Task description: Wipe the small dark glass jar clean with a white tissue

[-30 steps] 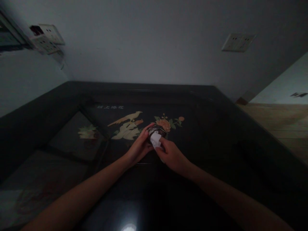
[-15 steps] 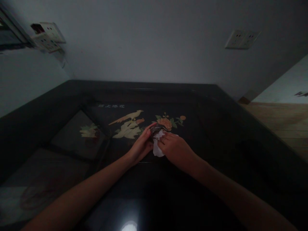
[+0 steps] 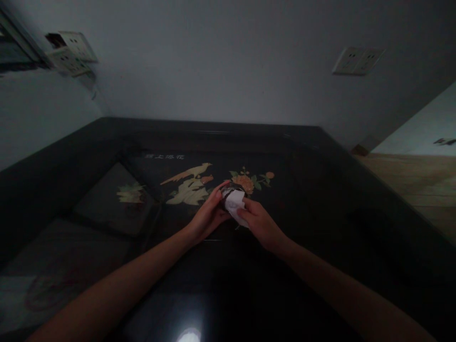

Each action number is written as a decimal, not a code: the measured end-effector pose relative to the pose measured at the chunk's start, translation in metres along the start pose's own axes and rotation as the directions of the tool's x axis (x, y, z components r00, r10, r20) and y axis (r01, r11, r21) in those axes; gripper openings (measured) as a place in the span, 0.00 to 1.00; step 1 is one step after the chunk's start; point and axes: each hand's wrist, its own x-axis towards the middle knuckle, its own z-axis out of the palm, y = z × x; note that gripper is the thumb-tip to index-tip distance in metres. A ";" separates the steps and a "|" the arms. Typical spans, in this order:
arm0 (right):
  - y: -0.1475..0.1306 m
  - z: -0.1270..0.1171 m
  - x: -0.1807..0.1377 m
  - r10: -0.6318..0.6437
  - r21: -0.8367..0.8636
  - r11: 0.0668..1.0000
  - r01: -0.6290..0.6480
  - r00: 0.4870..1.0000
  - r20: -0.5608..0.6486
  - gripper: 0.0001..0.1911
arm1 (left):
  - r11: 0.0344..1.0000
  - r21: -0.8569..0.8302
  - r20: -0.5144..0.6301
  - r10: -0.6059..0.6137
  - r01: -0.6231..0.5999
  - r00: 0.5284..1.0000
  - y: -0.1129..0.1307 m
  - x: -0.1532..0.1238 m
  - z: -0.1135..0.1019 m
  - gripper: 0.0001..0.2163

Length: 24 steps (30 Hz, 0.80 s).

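Mid-frame, my left hand (image 3: 208,214) curls round a dark shiny object (image 3: 232,186) and my right hand (image 3: 262,225) pinches white tissue (image 3: 234,201) over it, so pressing too hard might tear the tissue or slip the object loose

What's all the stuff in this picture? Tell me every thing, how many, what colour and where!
shiny rounded object: one, dark, in the left hand; material unclear
thin tissue-like sheet: one, white, against the object
glossy tabletop: one, black, under the hands
flat bird design: one, pale yellow, on the tabletop
flat flower design: one large bloom, orange, beyond the hands
square plastic-looking wall sockets: four, whitish, two upper left, two upper right
smooth wall: greyish, behind the tabletop
wood-look floor: light brown, right
left hand: one, bare, holding the object
right hand: one, bare, gripping the sheet
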 end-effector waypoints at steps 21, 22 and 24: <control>-0.008 -0.013 0.000 -0.238 -0.827 0.285 0.484 0.872 0.428 0.13 | 0.999 -0.052 0.009 0.015 -0.014 1.000 -0.002 0.002 0.000 0.20; -0.008 -0.013 -0.001 -0.228 -0.820 0.328 0.469 0.882 0.413 0.14 | 0.999 -0.053 0.004 0.012 -0.012 1.000 -0.002 0.002 0.001 0.20; -0.009 -0.010 -0.003 -0.190 -0.795 0.450 0.406 0.914 0.359 0.15 | 0.998 -0.055 -0.009 0.015 -0.015 1.000 -0.002 0.002 0.001 0.20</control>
